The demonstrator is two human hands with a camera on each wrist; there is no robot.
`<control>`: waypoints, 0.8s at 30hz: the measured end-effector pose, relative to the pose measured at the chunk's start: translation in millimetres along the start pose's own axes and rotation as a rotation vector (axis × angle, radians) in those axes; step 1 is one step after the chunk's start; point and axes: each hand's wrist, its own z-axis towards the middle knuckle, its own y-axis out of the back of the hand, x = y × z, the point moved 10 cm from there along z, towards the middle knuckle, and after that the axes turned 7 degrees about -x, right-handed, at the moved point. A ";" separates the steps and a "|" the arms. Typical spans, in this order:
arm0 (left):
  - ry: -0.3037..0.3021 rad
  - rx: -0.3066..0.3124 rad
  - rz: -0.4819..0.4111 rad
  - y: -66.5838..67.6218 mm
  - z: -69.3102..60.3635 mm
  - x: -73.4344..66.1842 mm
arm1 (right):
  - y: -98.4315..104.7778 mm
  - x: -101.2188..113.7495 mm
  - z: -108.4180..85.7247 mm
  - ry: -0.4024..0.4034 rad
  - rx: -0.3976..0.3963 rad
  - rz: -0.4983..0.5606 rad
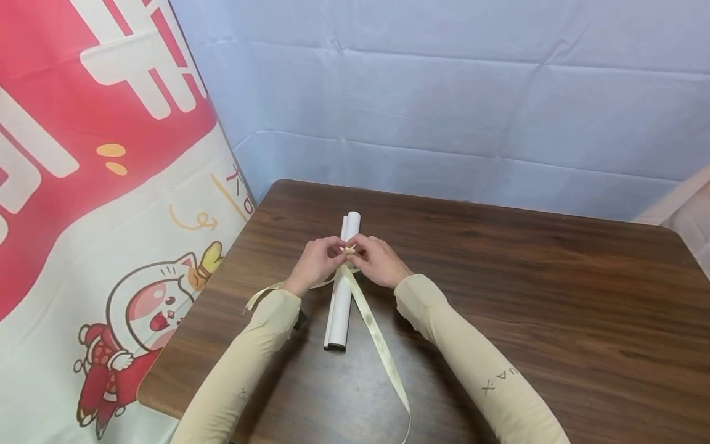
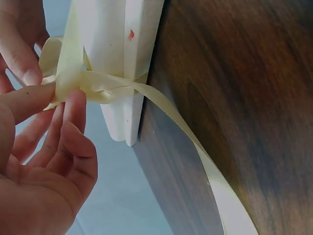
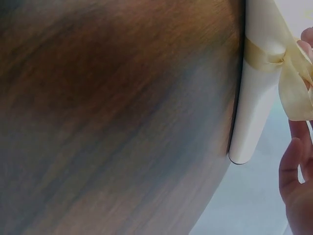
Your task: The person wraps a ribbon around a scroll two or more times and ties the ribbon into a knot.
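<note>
A white paper roll (image 1: 339, 314), looking like two tubes side by side, lies lengthwise on the table. A cream satin ribbon (image 1: 378, 336) wraps round its middle; the band (image 3: 261, 58) circles the roll in the right wrist view. Above the roll, my left hand (image 1: 316, 262) pinches the ribbon between thumb and fingers. My right hand (image 1: 379, 262) meets it there, its fingertips pinching the ribbon too. In the left wrist view a ribbon loop (image 2: 71, 63) stands up by the fingers. The exact crossing of the strands is partly hidden by the fingertips.
The brown wooden table (image 1: 527, 296) extends far to the right of the roll. One ribbon tail runs toward the front edge, another passes left under the left wrist. A pale blue cloth (image 1: 444, 105) hangs behind, and a printed red and white cloth (image 1: 111, 203) hangs at left.
</note>
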 end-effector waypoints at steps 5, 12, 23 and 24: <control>-0.020 -0.011 0.027 0.4 1.9 -1.4 | 0.2 -6.5 -1.3 -0.031 0.011 0.046; -0.011 -0.007 0.028 -0.3 1.2 1.0 | 8.2 -13.3 -11.0 -0.016 -0.042 0.027; 0.003 -0.014 0.029 3.2 -1.7 2.5 | -2.9 -2.5 -26.3 0.072 -0.015 -0.112; -0.001 -0.011 0.026 2.9 -3.0 1.3 | -2.8 0.1 -27.8 0.082 -0.026 -0.121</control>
